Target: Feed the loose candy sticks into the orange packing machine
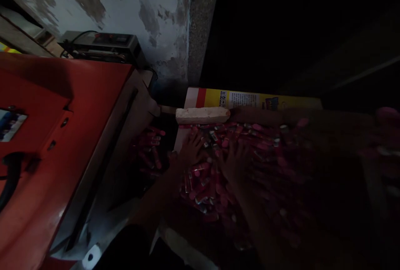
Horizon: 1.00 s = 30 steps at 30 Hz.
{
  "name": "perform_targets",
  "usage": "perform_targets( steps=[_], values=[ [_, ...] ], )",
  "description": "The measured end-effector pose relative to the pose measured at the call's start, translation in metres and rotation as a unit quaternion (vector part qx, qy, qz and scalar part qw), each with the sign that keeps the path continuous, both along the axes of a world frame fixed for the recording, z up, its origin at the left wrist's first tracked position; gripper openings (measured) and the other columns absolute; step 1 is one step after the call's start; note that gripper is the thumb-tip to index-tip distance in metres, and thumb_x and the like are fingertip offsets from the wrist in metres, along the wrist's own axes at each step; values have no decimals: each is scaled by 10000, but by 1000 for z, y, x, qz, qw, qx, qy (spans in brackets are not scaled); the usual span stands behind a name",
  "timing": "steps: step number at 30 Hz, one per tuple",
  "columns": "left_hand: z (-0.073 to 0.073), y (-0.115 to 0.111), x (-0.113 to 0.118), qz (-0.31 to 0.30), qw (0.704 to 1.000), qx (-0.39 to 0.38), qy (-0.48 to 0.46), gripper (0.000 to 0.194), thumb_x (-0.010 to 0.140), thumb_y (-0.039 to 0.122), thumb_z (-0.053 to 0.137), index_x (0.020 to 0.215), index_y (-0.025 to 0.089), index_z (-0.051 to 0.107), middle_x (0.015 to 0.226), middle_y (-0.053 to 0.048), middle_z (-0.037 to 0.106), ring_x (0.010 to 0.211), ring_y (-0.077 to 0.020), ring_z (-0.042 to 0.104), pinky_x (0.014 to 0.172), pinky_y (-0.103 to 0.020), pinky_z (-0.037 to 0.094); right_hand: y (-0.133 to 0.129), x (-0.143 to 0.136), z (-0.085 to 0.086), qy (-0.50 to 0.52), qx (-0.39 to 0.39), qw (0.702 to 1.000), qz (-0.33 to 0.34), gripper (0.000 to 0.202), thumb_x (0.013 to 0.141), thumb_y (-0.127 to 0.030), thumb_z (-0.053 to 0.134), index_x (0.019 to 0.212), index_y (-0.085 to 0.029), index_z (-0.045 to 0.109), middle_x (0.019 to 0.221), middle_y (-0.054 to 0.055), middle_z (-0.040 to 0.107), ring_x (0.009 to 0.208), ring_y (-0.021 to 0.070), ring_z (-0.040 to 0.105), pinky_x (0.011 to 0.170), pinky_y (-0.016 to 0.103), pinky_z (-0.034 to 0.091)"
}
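Note:
Many small red and pink tube-shaped pieces, some with silvery or white bands, lie heaped on a surface in dim light. My left hand rests on the heap near its left edge, fingers spread. A short way to the right, my right hand lies over the pieces with its fingers apart. Neither hand visibly grips anything; the undersides of both are hidden. A pale wooden bar borders the far side of the heap, just beyond my fingertips.
A yellow, red and white printed sheet shows behind the bar. To the left stands a red machine cabinet, with a grey device behind it. More red pieces lie in the gap beside the cabinet. A peeling wall rises behind.

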State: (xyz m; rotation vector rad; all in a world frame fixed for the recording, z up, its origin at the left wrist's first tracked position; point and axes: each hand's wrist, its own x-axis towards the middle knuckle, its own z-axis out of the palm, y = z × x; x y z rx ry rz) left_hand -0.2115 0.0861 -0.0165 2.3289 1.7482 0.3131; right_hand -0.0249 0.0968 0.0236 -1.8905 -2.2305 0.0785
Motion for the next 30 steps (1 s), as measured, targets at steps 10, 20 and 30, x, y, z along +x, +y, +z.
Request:
perform_targets(
  steps=[10,20,30],
  values=[
    [0,-28,-78,191,980,-7,55,647,950,427,415,1458,33,348,1529,-245,338,1456,-341,253,1158,-520,259,-23,-95,-24,-31,-60,995,74,728,921,-603,335,1512,-178,331,1590,190,214,1424,482,152,1067,727,125],
    [11,-52,-70,222,973,-42,46,509,928,239,374,1399,59,447,1484,-201,438,1421,-320,336,1155,-539,252,-21,-102,-25,-24,-90,983,156,669,947,-475,385,1509,-120,318,1580,231,211,1452,397,187,1126,630,159],
    [58,-142,-33,268,960,-85,-4,471,870,185,478,1323,72,538,1450,-207,477,1393,-354,372,1129,-558,308,-82,-91,-26,-57,-98,985,133,734,890,-580,455,1495,-175,365,1550,227,295,1429,447,198,1096,699,80]
  ],
)
